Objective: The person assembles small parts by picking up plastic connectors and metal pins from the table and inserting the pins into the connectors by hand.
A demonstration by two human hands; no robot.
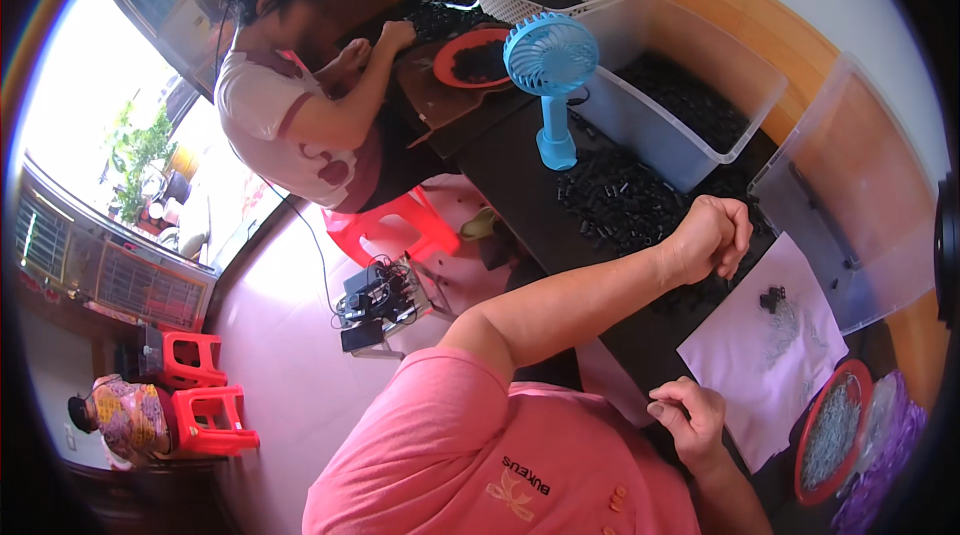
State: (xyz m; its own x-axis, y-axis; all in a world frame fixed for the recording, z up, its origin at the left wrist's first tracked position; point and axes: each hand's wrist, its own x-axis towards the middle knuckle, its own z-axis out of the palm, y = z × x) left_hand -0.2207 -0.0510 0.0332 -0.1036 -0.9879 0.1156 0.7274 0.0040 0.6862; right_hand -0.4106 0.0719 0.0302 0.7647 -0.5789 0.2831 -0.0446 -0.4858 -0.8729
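Observation:
My left hand (710,237) is held over the near end of a heap of small black cylindrical parts (620,200) on the dark table. Its fingers are curled in, and anything inside them is hidden. Lower and closer to my body, my right hand (692,417) has its thumb and fingers bent together beside a pale pink sheet (735,360); what they hold, if anything, is too small to make out. On that sheet lie a few black parts (772,298) next to a scatter of thin silvery pieces (790,335). A red bowl (858,375) of similar silvery pieces stands past the sheet.
A blue fan (553,65) stands on the dark table (500,160). Behind it are a translucent bin (650,140) of black parts and another clear bin (890,245). A purple bag (900,445) lies by the bowl. A co-worker (300,125) sits at the far left near a red tray (448,63).

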